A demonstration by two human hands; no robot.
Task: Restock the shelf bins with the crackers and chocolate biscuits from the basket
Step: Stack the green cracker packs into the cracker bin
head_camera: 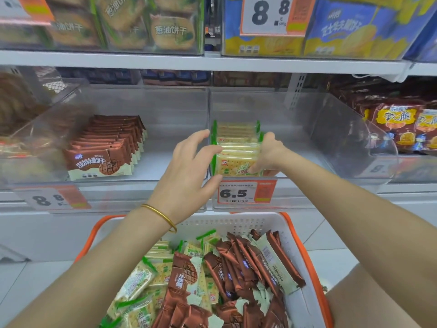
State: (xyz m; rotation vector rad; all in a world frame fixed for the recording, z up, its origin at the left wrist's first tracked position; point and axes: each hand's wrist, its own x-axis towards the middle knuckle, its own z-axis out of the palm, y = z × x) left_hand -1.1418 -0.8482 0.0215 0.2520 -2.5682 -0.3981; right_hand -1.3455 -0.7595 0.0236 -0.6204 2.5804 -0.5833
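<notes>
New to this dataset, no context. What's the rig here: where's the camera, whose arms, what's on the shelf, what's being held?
There is no machine here. A person works with bare hands, and the single picture comes from a wide-angle camera worn on their head, looking forward and down. So both arms are the wearer's own. In front is a shop shelf with clear bins. The left hand, the one with the bracelet, and the right hand grip the two sides of a row of cracker packs standing in the middle bin, above a 6.5 price tag. The bin to its left holds a row of chocolate biscuit packs. Below, a white basket with an orange rim is piled with more of both kinds.
</notes>
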